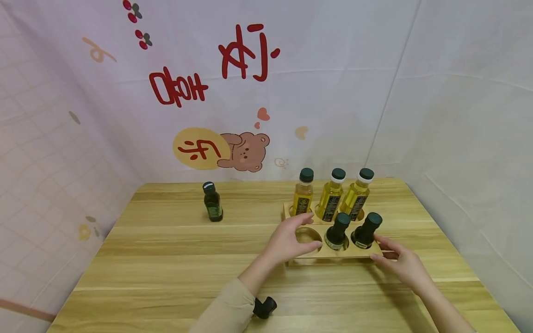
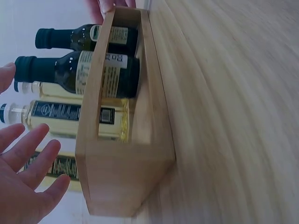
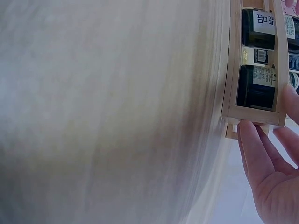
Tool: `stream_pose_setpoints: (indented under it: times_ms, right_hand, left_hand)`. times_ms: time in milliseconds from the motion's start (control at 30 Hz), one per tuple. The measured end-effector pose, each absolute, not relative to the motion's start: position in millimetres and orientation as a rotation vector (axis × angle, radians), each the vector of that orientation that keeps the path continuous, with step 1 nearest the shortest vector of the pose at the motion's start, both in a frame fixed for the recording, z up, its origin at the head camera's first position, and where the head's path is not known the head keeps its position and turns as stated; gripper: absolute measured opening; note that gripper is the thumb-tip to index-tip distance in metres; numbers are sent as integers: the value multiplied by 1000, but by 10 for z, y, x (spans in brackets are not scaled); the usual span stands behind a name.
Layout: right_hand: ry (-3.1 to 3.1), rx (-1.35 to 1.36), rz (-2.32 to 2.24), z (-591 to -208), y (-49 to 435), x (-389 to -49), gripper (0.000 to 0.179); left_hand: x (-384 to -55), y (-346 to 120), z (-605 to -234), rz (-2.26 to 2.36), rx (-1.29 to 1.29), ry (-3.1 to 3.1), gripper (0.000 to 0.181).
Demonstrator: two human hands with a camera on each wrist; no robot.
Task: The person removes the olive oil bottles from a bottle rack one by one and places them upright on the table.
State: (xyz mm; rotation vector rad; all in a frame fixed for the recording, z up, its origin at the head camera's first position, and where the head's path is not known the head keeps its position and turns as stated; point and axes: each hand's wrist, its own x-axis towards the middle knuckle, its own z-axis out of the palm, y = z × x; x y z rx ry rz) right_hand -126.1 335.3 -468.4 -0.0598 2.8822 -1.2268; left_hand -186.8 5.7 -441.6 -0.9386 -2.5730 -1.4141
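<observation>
A two-tier wooden bottle rack [image 1: 306, 255] stands on the right half of the table. Two dark bottles [image 1: 337, 231] with green caps sit in its front tier; three yellow oil bottles [image 1: 331, 201] fill the raised back tier. My left hand [image 1: 289, 238], thumb and fingers spread apart, is over the front tier's left round hole [image 1: 308, 236] and holds nothing. At the rack's right end, my right hand [image 1: 401, 263] grips the corner. The right wrist view shows the thumb at the top board and the fingers [image 3: 254, 149] against the end panel.
Another dark green bottle [image 1: 213, 206] stands upright toward the back left of the wooden table [image 1: 166, 268]. A black device [image 1: 264, 307] is beside the left sleeve. Printed white cloth [image 1: 333, 92] walls off the back and sides.
</observation>
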Motion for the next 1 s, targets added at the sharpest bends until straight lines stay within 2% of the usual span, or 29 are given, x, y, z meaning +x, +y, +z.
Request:
stream_pose_setpoints:
  times_ms: [1000]
  right_hand:
    - [2899, -57, -1206, -4664, 3341, -1258, 67]
  left_hand:
    - [-1876, 599, -4396, -1822, -822, -2427, 74]
